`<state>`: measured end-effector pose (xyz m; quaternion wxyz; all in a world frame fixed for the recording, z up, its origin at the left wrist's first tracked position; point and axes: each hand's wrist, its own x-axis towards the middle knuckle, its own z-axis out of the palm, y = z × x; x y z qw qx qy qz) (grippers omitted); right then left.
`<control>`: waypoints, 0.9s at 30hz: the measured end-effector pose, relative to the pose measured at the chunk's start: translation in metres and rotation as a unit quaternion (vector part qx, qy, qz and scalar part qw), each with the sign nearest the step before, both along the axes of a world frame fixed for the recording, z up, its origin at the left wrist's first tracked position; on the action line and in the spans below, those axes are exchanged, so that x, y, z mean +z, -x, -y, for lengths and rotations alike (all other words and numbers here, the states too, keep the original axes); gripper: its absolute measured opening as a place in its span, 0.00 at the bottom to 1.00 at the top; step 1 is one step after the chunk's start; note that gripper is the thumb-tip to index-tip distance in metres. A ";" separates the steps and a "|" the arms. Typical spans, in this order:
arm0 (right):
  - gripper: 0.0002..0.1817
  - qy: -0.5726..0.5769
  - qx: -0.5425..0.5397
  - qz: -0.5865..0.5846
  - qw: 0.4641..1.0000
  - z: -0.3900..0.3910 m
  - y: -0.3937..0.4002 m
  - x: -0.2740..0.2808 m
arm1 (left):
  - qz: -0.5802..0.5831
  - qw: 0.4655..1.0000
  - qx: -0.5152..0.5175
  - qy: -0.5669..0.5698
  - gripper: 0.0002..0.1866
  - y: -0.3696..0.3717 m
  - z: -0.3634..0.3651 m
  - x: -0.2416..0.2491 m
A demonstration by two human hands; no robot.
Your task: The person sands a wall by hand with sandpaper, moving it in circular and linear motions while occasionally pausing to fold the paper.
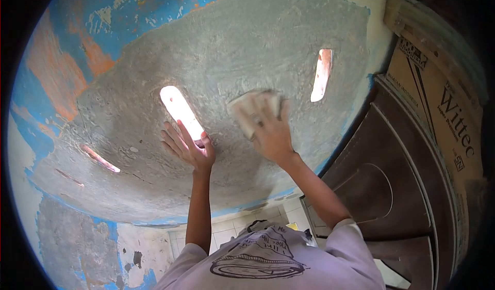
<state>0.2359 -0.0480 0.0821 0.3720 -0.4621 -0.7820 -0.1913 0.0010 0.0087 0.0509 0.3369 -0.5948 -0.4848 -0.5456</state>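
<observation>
Beige block [248, 102] under right hand [273, 136]

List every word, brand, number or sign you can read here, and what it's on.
"Wittec": box
"BUATAN INDONESIA": box
"SNI": box
"Premium": box, beside "Wittec"; the word before it is unclear
Other box print, corner stamp included: too small or unclear
Shirt: upside-down lettering, too unclear to read reliably

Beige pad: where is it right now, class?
Near the centre of the head view, the beige pad is under the right hand against the grey wall, right of the left hand.
</observation>
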 end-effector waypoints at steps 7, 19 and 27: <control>0.39 0.026 0.066 -0.068 0.995 0.003 0.000 0.018 | -0.038 0.999 0.006 -0.008 0.38 0.005 0.000 -0.004; 0.38 -0.110 -0.058 -0.218 0.968 -0.009 -0.007 0.028 | -0.002 0.996 -0.025 0.084 0.54 0.010 0.012 -0.004; 0.42 -0.062 -0.069 -0.133 0.987 -0.009 -0.003 0.024 | 0.044 0.975 -0.011 0.218 0.64 0.010 0.026 -0.003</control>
